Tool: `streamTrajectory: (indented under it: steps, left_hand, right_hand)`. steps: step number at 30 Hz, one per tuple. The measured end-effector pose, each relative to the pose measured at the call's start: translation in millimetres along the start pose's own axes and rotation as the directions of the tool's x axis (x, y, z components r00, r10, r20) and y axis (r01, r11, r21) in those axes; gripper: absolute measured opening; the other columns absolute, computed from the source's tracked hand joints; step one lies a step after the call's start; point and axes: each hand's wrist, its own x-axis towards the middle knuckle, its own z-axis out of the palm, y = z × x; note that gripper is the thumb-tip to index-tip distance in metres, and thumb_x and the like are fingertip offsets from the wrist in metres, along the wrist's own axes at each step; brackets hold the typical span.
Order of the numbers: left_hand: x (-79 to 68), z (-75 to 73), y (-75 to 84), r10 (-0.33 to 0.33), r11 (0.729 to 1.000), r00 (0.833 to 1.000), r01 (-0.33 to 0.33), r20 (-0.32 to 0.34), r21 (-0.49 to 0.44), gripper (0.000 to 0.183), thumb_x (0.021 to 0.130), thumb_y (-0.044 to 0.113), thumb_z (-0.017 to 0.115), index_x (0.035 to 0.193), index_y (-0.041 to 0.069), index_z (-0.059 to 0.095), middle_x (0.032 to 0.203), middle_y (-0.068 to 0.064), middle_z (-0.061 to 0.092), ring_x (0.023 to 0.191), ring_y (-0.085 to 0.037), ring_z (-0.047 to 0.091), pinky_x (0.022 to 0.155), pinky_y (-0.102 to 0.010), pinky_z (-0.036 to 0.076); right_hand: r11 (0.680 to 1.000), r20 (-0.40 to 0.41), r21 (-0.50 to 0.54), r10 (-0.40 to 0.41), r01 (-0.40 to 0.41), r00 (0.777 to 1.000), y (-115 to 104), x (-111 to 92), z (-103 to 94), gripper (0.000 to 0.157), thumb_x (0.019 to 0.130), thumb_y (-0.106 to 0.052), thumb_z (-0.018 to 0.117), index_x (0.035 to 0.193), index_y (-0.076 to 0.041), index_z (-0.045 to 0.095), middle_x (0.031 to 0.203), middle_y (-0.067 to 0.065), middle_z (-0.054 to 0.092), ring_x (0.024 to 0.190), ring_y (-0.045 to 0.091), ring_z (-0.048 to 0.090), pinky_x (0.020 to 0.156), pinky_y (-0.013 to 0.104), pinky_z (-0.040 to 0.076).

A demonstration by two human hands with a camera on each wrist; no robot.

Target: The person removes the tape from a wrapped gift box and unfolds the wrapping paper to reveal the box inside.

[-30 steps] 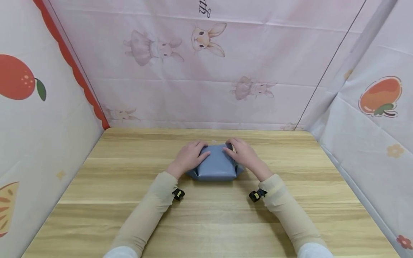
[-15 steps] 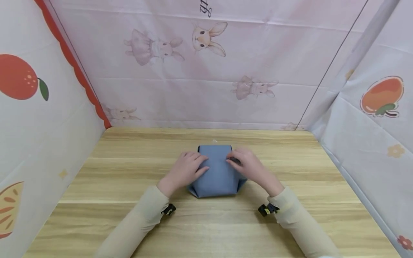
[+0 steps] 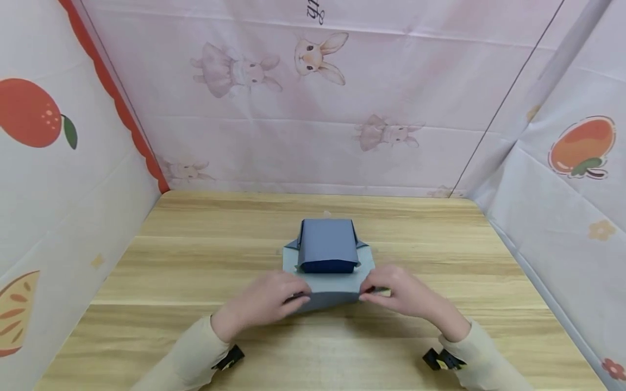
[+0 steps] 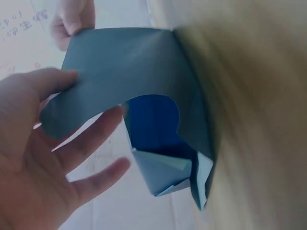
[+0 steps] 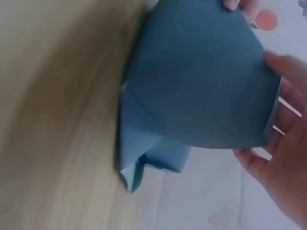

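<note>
A sheet of grey-blue wrapping paper (image 3: 332, 282) lies around a small box (image 3: 329, 266) whose dark blue front shows in the head view. Its near flap stands off the box and bends down at the front. My left hand (image 3: 266, 298) pinches the flap's left corner between thumb and fingers. At the opposite corner my right hand (image 3: 403, 291) grips the flap the same way. In the left wrist view, the blue inside (image 4: 153, 127) appears below the raised flap (image 4: 120, 67). Folded paper (image 5: 136, 139) sits at the side in the right wrist view.
The wooden table (image 3: 205, 244) carries the package near its middle. Behind it rises a pink cloth wall (image 3: 269, 152) with rabbit prints. White cloth walls with fruit prints stand at left (image 3: 54, 201) and right (image 3: 552, 217).
Both hands have drawn back from the top of the package toward the body, pulling the near flap with them. The dark blue front and the paper's paler inner side have come into view.
</note>
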Motion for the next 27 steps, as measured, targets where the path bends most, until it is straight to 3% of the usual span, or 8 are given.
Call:
streamTrajectory:
  steps: [2,5,9,12,14,19,23,27]
  left_hand:
    - [-6.4,-0.1,6.1,-0.039,0.995,0.992,0.048,0.117,-0.082,0.016,0.096,0.021,0.06,0.107,0.017,0.072,0.101,0.008,0.073,0.093,-0.003,0.067,0.083,-0.024,0.055]
    - [-15.3,1.8,14.0,-0.058,0.983,0.962,0.103,0.268,-0.154,0.024,0.096,0.021,0.059,0.117,0.019,0.07,0.114,0.007,0.071,0.106,-0.004,0.065,0.092,-0.024,0.052]
    - [-25.3,5.8,21.4,-0.071,0.972,0.895,0.162,0.44,-0.172,0.036,0.097,0.042,0.055,0.127,0.024,0.065,0.13,0.007,0.064,0.126,-0.014,0.056,0.106,-0.038,0.045]
    - [-29.7,8.4,24.6,-0.13,0.961,0.839,0.239,0.529,-0.143,0.051,0.093,0.059,0.052,0.133,0.029,0.06,0.144,0.004,0.054,0.14,-0.026,0.042,0.111,-0.054,0.035]
    - [-30.5,10.5,26.0,-0.184,0.95,0.811,0.291,0.555,-0.11,0.055,0.091,0.063,0.053,0.136,0.031,0.057,0.15,0.001,0.046,0.145,-0.03,0.034,0.111,-0.062,0.03]
    - [-27.4,19.1,26.6,-0.291,0.936,0.773,0.353,0.564,-0.001,0.067,0.087,0.063,0.058,0.146,0.034,0.044,0.16,-0.002,0.031,0.15,-0.032,0.023,0.112,-0.068,0.022]
    - [-16.9,27.1,28.8,-0.336,0.935,0.761,0.339,0.554,0.102,0.078,0.085,0.064,0.06,0.151,0.031,0.034,0.162,-0.004,0.024,0.15,-0.033,0.021,0.113,-0.067,0.021]
    - [-3.0,32.4,33.5,-0.362,0.93,0.761,0.332,0.538,0.155,0.087,0.083,0.067,0.061,0.154,0.027,0.03,0.163,-0.006,0.021,0.151,-0.032,0.019,0.114,-0.065,0.022]
  right_hand:
    - [0.999,0.068,0.042,0.009,-0.012,0.998,-5.2,-8.8,0.6,0.007,0.091,-0.023,0.068,0.093,-0.018,0.073,0.089,-0.01,0.071,0.082,0.0,0.064,0.074,0.018,0.053]
    - [0.993,0.184,0.087,0.065,-0.082,0.981,-11.6,-20.4,1.8,0.013,0.094,-0.027,0.065,0.099,-0.018,0.073,0.096,-0.009,0.073,0.089,0.002,0.066,0.079,0.022,0.054]
    - [0.984,0.292,0.08,0.131,-0.161,0.947,-14.2,-31.2,6.4,0.022,0.097,-0.032,0.06,0.104,-0.017,0.074,0.101,-0.007,0.074,0.093,0.003,0.067,0.08,0.024,0.055]
    - [0.985,0.329,0.039,0.149,-0.171,0.932,-13.6,-34.9,11.6,0.024,0.097,-0.032,0.06,0.106,-0.015,0.074,0.103,-0.004,0.075,0.096,0.007,0.069,0.083,0.027,0.056]
    - [0.983,0.356,-0.001,0.171,-0.183,0.919,-13.4,-35.7,15.3,0.025,0.096,-0.032,0.061,0.108,-0.015,0.074,0.109,-0.001,0.074,0.102,0.012,0.069,0.087,0.031,0.056]
    - [0.956,0.423,-0.132,0.294,-0.263,0.857,-14.7,-30.1,26.4,0.039,0.093,-0.038,0.064,0.123,-0.014,0.068,0.13,0.005,0.065,0.121,0.023,0.062,0.099,0.04,0.051]
    - [0.923,0.454,-0.211,0.383,-0.321,0.804,-16.6,-18.8,37.7,0.058,0.089,-0.045,0.066,0.137,-0.013,0.057,0.147,0.008,0.051,0.136,0.029,0.048,0.107,0.046,0.043]
    - [0.907,0.487,-0.243,0.42,-0.344,0.766,-21.2,-5.9,46.7,0.072,0.087,-0.048,0.068,0.147,-0.014,0.045,0.157,0.01,0.036,0.145,0.033,0.033,0.112,0.053,0.035]
